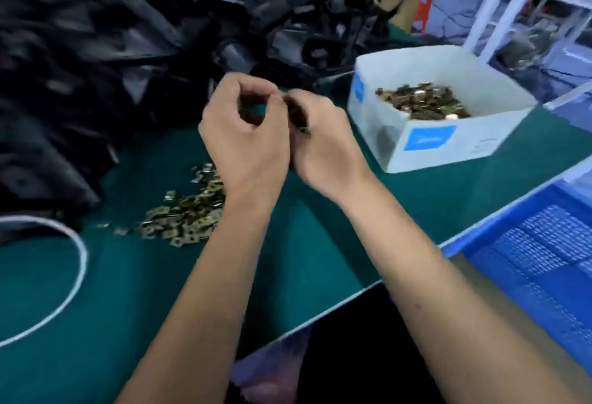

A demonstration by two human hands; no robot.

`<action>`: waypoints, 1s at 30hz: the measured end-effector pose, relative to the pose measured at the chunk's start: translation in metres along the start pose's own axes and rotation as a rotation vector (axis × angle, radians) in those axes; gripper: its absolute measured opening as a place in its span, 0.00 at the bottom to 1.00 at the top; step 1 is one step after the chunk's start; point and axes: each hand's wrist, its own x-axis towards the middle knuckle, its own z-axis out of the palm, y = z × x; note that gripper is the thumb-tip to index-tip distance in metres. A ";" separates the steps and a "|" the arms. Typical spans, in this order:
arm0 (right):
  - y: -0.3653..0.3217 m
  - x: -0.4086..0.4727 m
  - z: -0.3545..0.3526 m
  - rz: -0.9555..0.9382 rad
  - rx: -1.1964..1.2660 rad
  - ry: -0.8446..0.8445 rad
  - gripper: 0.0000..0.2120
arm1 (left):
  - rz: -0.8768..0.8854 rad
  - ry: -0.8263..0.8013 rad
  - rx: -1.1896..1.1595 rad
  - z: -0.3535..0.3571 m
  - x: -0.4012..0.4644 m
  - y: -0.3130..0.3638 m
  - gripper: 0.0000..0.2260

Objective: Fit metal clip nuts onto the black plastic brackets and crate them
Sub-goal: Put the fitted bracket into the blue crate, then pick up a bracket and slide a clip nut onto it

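Head view: left hand point(245, 134) and right hand point(320, 144) pinch a bracket point(299, 117) together; seat that clip squarely, push it fully home.

Bare green table point(320, 243) lies between loose clip nuts point(185, 211) and white box point(448, 147).

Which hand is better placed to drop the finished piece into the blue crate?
The right hand, probably. It grips a small dark part, and the blue plastic mesh crate lies on its side. The left hand is nearer the loose metal clip nuts.
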 end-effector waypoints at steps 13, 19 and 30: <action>-0.031 0.010 0.154 -0.528 -0.573 -0.581 0.21 | 0.135 0.577 0.712 -0.171 0.059 -0.088 0.18; -0.030 0.006 0.161 -0.551 -0.600 -0.555 0.20 | -0.086 0.349 0.791 -0.173 0.064 -0.107 0.32; -0.034 -0.002 0.161 -0.523 -0.514 -0.490 0.17 | 0.094 0.550 0.535 -0.163 0.056 -0.096 0.15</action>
